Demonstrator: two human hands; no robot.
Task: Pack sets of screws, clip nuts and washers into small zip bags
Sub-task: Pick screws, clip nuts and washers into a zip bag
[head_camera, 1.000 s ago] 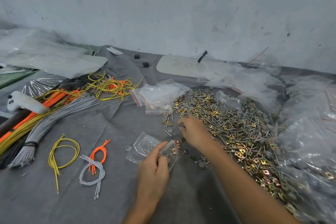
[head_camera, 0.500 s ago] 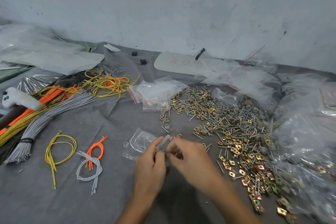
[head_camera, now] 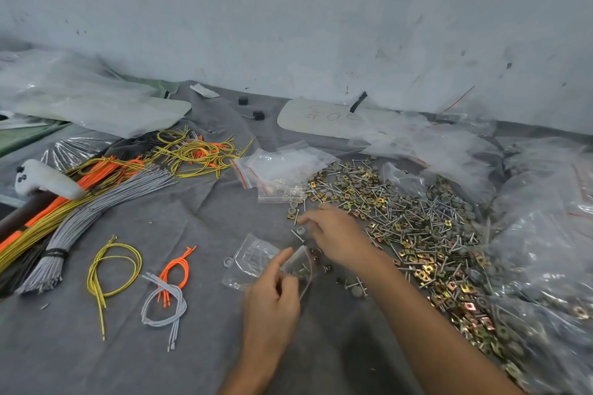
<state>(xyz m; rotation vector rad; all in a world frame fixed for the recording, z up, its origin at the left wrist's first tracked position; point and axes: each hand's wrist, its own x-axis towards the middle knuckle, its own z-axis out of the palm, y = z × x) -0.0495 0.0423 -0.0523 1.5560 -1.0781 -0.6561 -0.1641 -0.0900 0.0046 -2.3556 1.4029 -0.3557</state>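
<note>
The small zip bag [head_camera: 300, 263] is held up off the grey cloth [head_camera: 160, 234], low and centre in the head view. The left hand [head_camera: 272, 301] pinches it at one edge between thumb and curled fingers. Its mouth seems to face up and away from the person, though the clear film makes that hard to be sure of, and a few small pieces show dimly inside. The right hand [head_camera: 340, 236] lies just beyond the bag and a little to its right, palm down. Its forefinger and thumb are stretched leftward over a few strays: a clip nut [head_camera: 292, 217], a washer [head_camera: 300, 230] and a screw [head_camera: 296, 236]. The screw lies aslant with its nearer end pointing down toward the bag. Whether those fingertips already hold a piece I cannot tell. The move to come turns on a short line, since the strays sit just beyond the bag's mouth and the right hand is the nearer to them. I judge that it need only pick one and draw back toward the person to drop it in while the left hand keeps the mouth open. Another clear bag [head_camera: 253, 255] lies flat just left of the held one. The main pile of hardware [head_camera: 417, 228] spreads out to the right, and a heap of empty zip bags [head_camera: 282, 167] lies farther back. Bundled grey wires [head_camera: 96, 215] and a yellow loop [head_camera: 112, 269] lie well apart to the left.
</note>
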